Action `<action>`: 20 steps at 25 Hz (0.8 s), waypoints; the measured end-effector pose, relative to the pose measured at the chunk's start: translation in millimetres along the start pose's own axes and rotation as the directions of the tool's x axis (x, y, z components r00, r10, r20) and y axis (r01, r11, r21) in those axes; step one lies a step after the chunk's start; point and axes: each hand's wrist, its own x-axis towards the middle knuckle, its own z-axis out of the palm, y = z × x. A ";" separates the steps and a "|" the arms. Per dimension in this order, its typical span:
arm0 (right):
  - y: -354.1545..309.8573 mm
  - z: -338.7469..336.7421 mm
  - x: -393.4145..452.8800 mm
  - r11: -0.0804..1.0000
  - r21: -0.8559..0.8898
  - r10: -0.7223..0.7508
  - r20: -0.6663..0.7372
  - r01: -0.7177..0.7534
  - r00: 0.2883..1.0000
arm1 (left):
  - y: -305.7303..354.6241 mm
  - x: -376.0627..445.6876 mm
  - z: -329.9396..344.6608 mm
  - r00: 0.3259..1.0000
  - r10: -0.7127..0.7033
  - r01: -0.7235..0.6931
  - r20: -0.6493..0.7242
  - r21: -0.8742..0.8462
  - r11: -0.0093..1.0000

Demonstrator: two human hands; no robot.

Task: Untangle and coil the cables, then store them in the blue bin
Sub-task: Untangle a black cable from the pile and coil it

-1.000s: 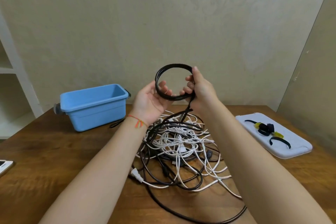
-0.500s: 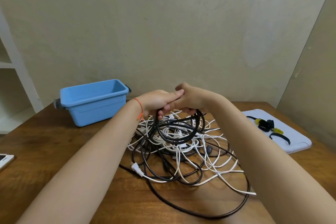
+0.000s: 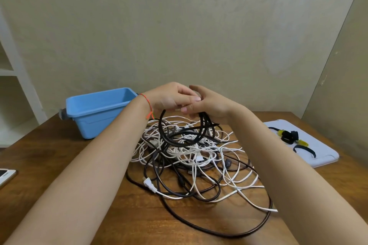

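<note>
Over the middle of the desk [image 3: 49, 153]: both hands together above the cable pile, fingers overlapping. Left hand [image 3: 169, 97] and right hand [image 3: 211, 103] each have fingers curled onto the top of a black cable coil [image 3: 179, 135]. Coil is several loops of thick black cable, hanging down from the hands, roughly upright, lower arc touching the pile. Exact finger contact on the cable is partly hidden by the knuckles.

Cable pile [image 3: 199, 161]: tangled mix of thin white and thicker black cables, lying directly under and in front of the hands. White plug [image 3: 149, 184] sticks out at the near-left edge of the pile. One long black cable [image 3: 199, 226] sweeps out in a wide arc toward the near edge of the desk and back under the right forearm.

Blue bin [image 3: 93, 113] sits on the desk left of the hands, near the far edge, open top; no cables visible inside. Thin orange string on the left wrist.

Right side: white tray [image 3: 318, 157] with black and yellow cable ties [image 3: 288, 137] on it. Phone [image 3: 6, 175] at the left edge of the desk, partly cut off.
</note>
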 end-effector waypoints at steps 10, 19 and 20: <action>42.5 0.2 -6.2 0.991 -0.127 -0.074 -0.195 0.050 0.978 | -0.9 4.4 -11.6 0.739 0.303 -0.370 -0.601 0.014 0.929; 10.5 -0.7 -6.2 0.977 -0.109 -0.205 -0.283 0.181 0.937 | -16.2 -17.3 -15.4 0.934 -0.203 -0.004 -0.295 -0.576 0.817; 5.7 -2.4 -7.1 0.964 -0.223 -0.205 -0.263 0.147 0.943 | -12.4 -21.7 -16.7 0.950 -0.177 0.062 -0.256 -0.402 0.913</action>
